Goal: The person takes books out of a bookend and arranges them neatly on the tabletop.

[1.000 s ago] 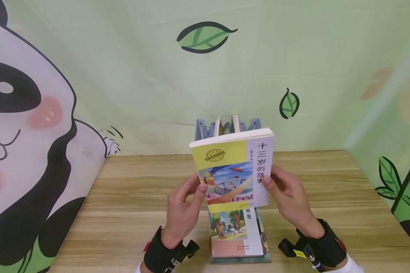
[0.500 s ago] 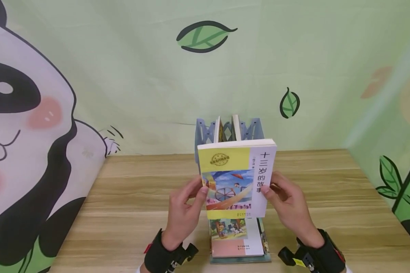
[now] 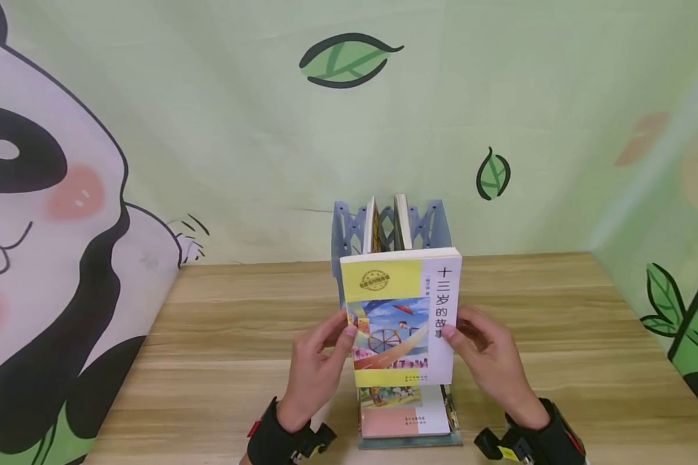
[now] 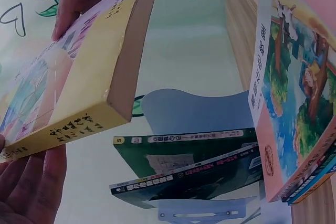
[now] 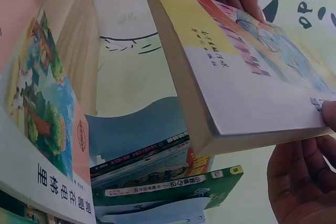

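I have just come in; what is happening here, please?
A person holds a yellow-and-white paperback up between the left hand and the right hand, its front cover toward the head camera. A stack of books lies on the wooden table, and more books stand in a blue-grey rack behind it.

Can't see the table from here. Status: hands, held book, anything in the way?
Left hand, right hand gripping book at opposite sides. Book aloft, apart from pile below. Rack behind holds books; no obstruction seen.

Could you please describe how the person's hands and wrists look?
The left hand and right hand are bare, each with a black wristband bearing a black device and red patch; the right wristband also shows a yellow label.
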Action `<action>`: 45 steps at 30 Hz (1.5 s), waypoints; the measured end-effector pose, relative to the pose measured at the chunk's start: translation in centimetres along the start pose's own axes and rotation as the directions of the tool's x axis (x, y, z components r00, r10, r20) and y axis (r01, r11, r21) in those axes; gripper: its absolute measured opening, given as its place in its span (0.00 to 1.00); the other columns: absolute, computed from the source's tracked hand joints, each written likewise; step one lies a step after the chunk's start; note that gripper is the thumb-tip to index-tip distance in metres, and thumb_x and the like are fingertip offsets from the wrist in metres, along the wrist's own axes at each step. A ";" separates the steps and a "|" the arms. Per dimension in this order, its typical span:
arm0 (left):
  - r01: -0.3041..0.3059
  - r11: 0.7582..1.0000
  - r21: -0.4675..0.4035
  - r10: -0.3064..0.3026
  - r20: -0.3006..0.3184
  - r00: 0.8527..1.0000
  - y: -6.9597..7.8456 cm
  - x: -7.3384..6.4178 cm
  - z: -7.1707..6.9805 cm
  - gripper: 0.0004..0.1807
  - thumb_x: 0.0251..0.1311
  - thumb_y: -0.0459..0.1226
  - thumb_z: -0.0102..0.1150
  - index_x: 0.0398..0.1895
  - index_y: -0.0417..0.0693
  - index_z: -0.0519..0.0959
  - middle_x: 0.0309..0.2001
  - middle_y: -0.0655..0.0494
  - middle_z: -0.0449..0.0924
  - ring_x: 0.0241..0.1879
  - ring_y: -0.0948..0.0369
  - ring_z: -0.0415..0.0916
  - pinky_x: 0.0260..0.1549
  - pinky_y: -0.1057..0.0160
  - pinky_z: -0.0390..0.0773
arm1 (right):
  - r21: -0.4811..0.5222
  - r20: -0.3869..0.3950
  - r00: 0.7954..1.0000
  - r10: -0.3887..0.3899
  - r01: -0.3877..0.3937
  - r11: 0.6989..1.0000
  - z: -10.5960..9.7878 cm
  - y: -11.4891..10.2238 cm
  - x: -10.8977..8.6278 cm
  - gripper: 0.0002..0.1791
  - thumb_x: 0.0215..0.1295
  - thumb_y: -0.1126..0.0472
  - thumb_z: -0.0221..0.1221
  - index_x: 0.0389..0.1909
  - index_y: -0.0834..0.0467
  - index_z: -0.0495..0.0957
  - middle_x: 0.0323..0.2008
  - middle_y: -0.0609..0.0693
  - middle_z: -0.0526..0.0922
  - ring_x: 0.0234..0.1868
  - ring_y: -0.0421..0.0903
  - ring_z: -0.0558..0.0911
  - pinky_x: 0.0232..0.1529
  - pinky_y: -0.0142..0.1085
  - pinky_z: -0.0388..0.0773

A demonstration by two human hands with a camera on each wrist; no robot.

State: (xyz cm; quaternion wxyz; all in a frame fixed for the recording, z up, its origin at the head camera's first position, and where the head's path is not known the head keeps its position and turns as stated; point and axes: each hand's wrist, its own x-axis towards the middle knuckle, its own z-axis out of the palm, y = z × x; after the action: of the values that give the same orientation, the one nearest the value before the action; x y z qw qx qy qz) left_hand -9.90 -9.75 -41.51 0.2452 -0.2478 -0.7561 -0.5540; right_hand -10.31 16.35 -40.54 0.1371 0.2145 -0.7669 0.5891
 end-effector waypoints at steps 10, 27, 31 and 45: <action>0.065 0.998 0.010 -0.065 0.025 0.998 -0.2 -0.6 -0.1 0.17 0.65 0.26 0.56 0.56 0.35 0.78 0.42 0.44 0.87 0.35 0.60 0.85 0.35 0.64 0.85 | -0.039 0.045 0.999 0.002 0.000 0.999 0.0 0.7 -0.1 0.14 0.68 0.73 0.55 0.52 0.66 0.79 0.44 0.55 0.83 0.43 0.36 0.82 0.48 0.27 0.79; 0.126 0.992 -0.004 -0.126 0.061 0.990 -0.4 -0.8 0.3 0.16 0.67 0.29 0.56 0.56 0.36 0.78 0.42 0.43 0.87 0.34 0.60 0.86 0.35 0.65 0.85 | -0.114 0.027 0.999 0.031 -0.028 0.993 -0.4 0.8 -0.1 0.16 0.68 0.71 0.56 0.55 0.66 0.78 0.44 0.58 0.85 0.42 0.34 0.81 0.45 0.26 0.79; 0.158 0.987 -0.008 -0.157 0.076 0.985 -0.3 -0.8 0.2 0.15 0.67 0.30 0.56 0.56 0.35 0.78 0.41 0.43 0.87 0.34 0.61 0.86 0.34 0.65 0.85 | -0.111 0.016 0.997 0.070 -0.068 0.992 -0.4 0.8 -0.3 0.17 0.68 0.71 0.56 0.57 0.67 0.76 0.43 0.58 0.85 0.41 0.34 0.81 0.42 0.26 0.79; 0.220 0.975 0.030 -0.221 0.090 0.971 -0.6 -0.6 0.1 0.12 0.69 0.34 0.55 0.50 0.36 0.80 0.35 0.46 0.88 0.30 0.64 0.84 0.32 0.66 0.84 | -0.135 0.015 0.992 0.125 -0.122 0.983 -0.3 1.2 -0.3 0.14 0.69 0.67 0.57 0.54 0.64 0.79 0.39 0.55 0.85 0.37 0.36 0.81 0.39 0.28 0.80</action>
State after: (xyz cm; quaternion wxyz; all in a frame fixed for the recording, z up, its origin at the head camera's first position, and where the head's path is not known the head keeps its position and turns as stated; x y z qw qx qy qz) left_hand -9.81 -9.87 -42.35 0.1493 -0.1852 -0.7950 -0.5579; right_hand -10.69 16.96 -41.62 0.1053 0.1636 -0.8182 0.5411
